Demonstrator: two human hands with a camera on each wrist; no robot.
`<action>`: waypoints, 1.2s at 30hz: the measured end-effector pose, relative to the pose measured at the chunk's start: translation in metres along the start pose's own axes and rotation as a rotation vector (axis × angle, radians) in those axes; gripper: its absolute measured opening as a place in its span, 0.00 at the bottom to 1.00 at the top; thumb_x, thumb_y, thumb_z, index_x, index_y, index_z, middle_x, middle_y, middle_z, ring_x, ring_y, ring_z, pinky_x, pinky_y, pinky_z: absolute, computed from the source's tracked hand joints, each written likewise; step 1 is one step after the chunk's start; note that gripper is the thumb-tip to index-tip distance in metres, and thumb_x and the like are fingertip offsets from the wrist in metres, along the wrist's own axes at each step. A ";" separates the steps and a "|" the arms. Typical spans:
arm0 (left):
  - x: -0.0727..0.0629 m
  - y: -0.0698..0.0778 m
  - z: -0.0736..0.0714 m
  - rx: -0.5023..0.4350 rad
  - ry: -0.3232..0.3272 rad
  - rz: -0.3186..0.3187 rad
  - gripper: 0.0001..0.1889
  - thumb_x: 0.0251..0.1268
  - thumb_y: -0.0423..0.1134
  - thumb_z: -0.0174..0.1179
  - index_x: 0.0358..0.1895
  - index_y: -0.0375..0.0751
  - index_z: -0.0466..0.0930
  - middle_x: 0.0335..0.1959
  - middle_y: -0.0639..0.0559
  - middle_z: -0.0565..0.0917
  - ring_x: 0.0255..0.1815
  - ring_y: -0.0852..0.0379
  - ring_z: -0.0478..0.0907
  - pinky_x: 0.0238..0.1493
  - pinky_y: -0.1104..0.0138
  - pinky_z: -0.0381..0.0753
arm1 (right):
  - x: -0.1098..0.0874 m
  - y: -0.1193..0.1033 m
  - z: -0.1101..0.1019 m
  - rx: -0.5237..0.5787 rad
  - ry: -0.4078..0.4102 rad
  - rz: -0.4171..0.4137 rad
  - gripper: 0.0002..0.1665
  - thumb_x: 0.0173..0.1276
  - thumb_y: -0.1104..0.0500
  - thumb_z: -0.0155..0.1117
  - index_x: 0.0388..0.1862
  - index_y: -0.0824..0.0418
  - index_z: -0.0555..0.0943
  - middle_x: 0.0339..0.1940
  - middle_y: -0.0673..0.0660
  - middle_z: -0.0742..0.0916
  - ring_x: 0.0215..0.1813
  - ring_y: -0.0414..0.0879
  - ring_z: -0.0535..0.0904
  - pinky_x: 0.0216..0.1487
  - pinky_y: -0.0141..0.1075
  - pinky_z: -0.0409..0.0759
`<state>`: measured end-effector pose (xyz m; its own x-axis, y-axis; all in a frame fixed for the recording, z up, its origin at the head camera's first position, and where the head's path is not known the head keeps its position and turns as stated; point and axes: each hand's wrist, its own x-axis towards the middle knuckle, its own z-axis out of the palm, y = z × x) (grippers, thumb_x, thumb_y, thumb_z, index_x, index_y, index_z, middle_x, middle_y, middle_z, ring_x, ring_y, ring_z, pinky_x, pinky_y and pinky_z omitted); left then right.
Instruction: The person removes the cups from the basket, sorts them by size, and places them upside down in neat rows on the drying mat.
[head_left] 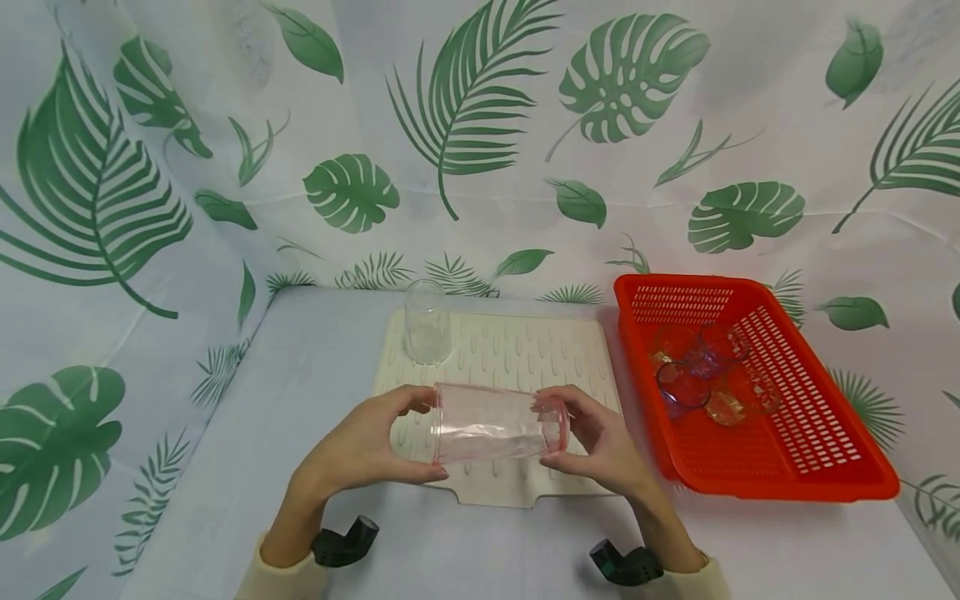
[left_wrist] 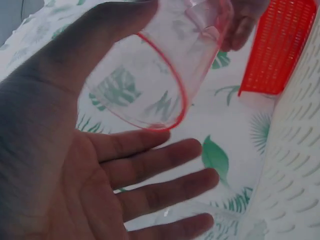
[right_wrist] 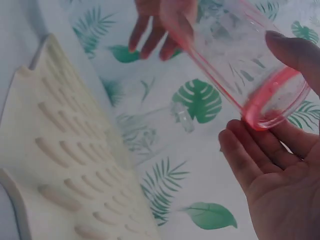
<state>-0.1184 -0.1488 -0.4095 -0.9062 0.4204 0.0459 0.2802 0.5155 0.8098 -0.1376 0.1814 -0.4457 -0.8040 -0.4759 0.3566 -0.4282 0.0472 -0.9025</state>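
Over the mat [head_left: 540, 350], left hand [head_left: 367, 442] and right hand [head_left: 603, 446] pinch a sideways pink cup [head_left: 491, 425].

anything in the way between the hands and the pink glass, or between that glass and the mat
Nothing visible stands in the way. The left hand and right hand hold the pink glass at opposite ends, above the mat in the head view. The clear glass stands at the mat's far left corner, not between them.

Leaf-print cloth [head_left: 517, 217] walls in a pale table [head_left: 315, 350] (home or studio, I can't tell).
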 end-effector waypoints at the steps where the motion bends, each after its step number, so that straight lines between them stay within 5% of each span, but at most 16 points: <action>1: 0.001 0.000 0.001 0.022 -0.013 -0.024 0.44 0.40 0.62 0.79 0.65 0.54 0.74 0.59 0.60 0.81 0.61 0.54 0.78 0.61 0.49 0.78 | 0.000 -0.001 -0.001 0.026 0.011 -0.002 0.40 0.53 0.74 0.74 0.66 0.70 0.71 0.59 0.63 0.81 0.56 0.44 0.78 0.64 0.33 0.81; 8: 0.006 0.000 0.015 0.185 -0.065 -0.036 0.45 0.38 0.67 0.77 0.62 0.51 0.76 0.55 0.58 0.83 0.56 0.57 0.81 0.57 0.55 0.82 | 0.000 -0.008 0.001 0.210 0.052 -0.061 0.40 0.56 0.78 0.68 0.69 0.75 0.66 0.64 0.57 0.78 0.58 0.47 0.78 0.62 0.39 0.82; 19: 0.008 0.000 0.021 0.145 -0.166 -0.009 0.46 0.49 0.64 0.74 0.72 0.51 0.70 0.66 0.58 0.79 0.64 0.58 0.78 0.63 0.53 0.80 | 0.004 -0.010 0.005 0.191 0.117 -0.232 0.39 0.49 0.79 0.68 0.63 0.77 0.70 0.58 0.60 0.81 0.57 0.49 0.78 0.58 0.39 0.85; 29: -0.008 -0.014 0.015 0.125 0.008 -0.068 0.40 0.59 0.61 0.69 0.72 0.49 0.69 0.68 0.55 0.77 0.65 0.52 0.78 0.64 0.50 0.80 | 0.010 -0.009 0.009 0.145 0.183 -0.253 0.40 0.47 0.79 0.70 0.63 0.79 0.70 0.57 0.58 0.82 0.59 0.49 0.78 0.65 0.36 0.81; 36: -0.026 -0.034 0.018 0.080 0.164 -0.136 0.41 0.58 0.60 0.70 0.73 0.49 0.69 0.71 0.53 0.74 0.72 0.48 0.72 0.68 0.47 0.76 | 0.022 -0.005 0.012 0.085 0.236 -0.160 0.41 0.46 0.81 0.69 0.63 0.79 0.70 0.57 0.52 0.82 0.58 0.48 0.79 0.64 0.35 0.81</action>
<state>-0.0982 -0.1635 -0.4486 -0.9748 0.2198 0.0392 0.1705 0.6193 0.7664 -0.1483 0.1605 -0.4364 -0.8073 -0.2531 0.5332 -0.5289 -0.0905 -0.8438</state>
